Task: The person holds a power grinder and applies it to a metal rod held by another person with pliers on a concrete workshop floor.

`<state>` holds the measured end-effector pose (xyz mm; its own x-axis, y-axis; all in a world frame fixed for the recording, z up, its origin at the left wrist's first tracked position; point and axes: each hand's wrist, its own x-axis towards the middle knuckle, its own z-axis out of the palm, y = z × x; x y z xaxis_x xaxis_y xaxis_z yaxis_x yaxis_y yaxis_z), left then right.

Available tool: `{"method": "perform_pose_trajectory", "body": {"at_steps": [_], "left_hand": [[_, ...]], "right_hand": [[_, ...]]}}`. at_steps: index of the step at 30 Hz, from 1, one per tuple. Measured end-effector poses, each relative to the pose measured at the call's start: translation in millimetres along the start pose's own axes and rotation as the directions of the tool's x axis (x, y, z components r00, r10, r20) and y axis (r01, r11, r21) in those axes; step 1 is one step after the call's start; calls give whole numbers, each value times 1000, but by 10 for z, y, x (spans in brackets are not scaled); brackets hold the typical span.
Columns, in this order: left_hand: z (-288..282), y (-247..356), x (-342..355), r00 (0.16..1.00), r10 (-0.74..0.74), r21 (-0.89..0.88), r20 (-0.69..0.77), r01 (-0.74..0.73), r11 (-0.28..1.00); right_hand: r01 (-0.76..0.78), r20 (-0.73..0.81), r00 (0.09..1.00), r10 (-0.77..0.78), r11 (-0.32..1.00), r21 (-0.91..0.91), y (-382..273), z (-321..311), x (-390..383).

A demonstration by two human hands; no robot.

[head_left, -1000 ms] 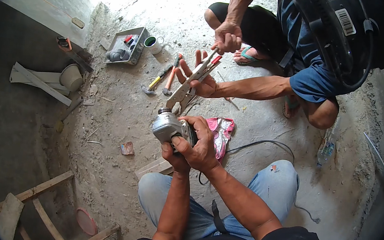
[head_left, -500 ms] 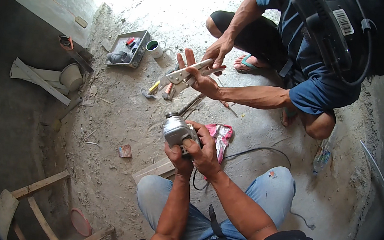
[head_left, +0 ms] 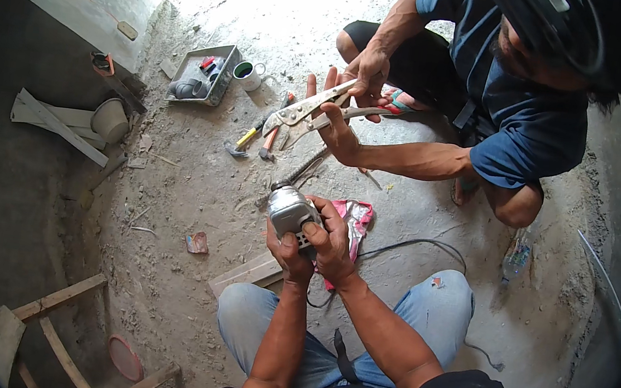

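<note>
An angle grinder [head_left: 291, 212] with a silver gear head is held up in front of my knees. My left hand [head_left: 290, 257] wraps its lower left side, and my right hand [head_left: 333, 245] grips its right side, both thumbs on the casing. Most of the grinder's body is hidden behind my hands. A dark cord [head_left: 429, 242] lies on the floor to the right. Across from me, a crouching co-worker holds locking pliers [head_left: 303, 111], jaws pointing left, between two hands. Below the pliers lie a yellow-handled claw hammer [head_left: 248, 137] and a hammer with a reddish handle [head_left: 270, 141].
A grey tray [head_left: 223, 92] of items and a white mug [head_left: 248, 80] stand at the far left. A pink-and-silver packet [head_left: 358, 219] and a wooden board [head_left: 248, 272] lie near my knees. A timber frame [head_left: 65, 301] is at lower left; a plastic bottle [head_left: 517, 260] lies right.
The co-worker has raised their head and shifted the locking pliers slightly, uncovering more of the hammers. My hands keep the grinder in nearly the same place, a little to the right.
</note>
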<state>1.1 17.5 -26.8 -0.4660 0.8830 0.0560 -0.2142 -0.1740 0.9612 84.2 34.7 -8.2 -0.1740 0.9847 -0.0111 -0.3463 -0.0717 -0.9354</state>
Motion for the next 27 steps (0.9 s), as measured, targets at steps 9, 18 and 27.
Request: {"method": "perform_pose_trajectory", "body": {"at_steps": [9, 18, 27], "left_hand": [[52, 72, -13, 999, 47, 71, 6, -47, 996], [154, 101, -11, 999, 22, 84, -41, -18, 996], [37, -145, 11, 1000, -22, 78, 21, 21, 997]], "right_hand": [[2, -96, 995, 6, 997, 83, -48, 70, 30], [-83, -99, 990, 104, 978, 192, -97, 50, 79], [-19, -129, 991, 25, 999, 45, -224, 103, 107]]}}
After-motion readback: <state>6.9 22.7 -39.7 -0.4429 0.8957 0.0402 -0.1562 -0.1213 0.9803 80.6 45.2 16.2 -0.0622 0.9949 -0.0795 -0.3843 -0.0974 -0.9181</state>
